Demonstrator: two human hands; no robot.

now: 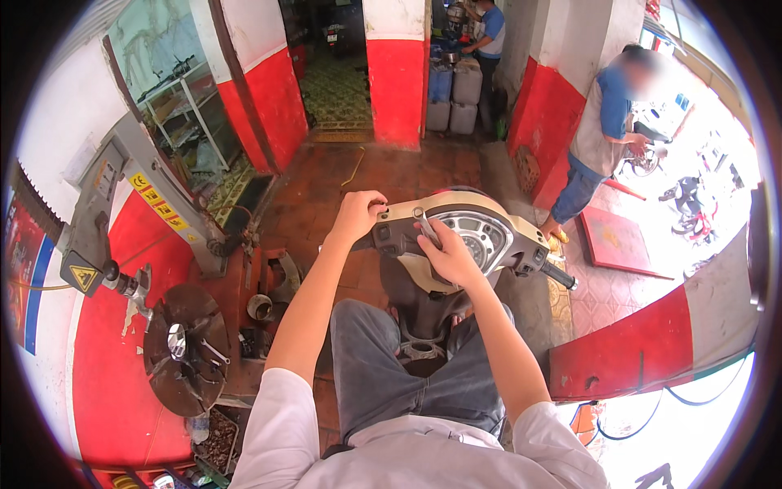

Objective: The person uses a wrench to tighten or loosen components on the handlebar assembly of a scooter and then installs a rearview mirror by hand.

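Note:
In front of me stands a scooter's handlebar with a cream cover [398,212] and a round-edged instrument cluster [482,236]. My left hand [359,217] is closed at the left end of the cover, thumb and finger pinched beside a small dark spot; what they hold, if anything, is too small to make out. A silver wrench [422,218] is gripped in my right hand [449,256], its ring end pointing up over the cover, just left of the cluster. The right handlebar grip [561,275] sticks out to the right, untouched.
On my left stands a tyre-changing machine [155,196] with a round turntable [186,350] bearing a wrench [215,351]. A person in blue [601,122] works at the right, near a red platform [624,238]. Another person [489,37] stands at the back beside plastic jugs [465,85].

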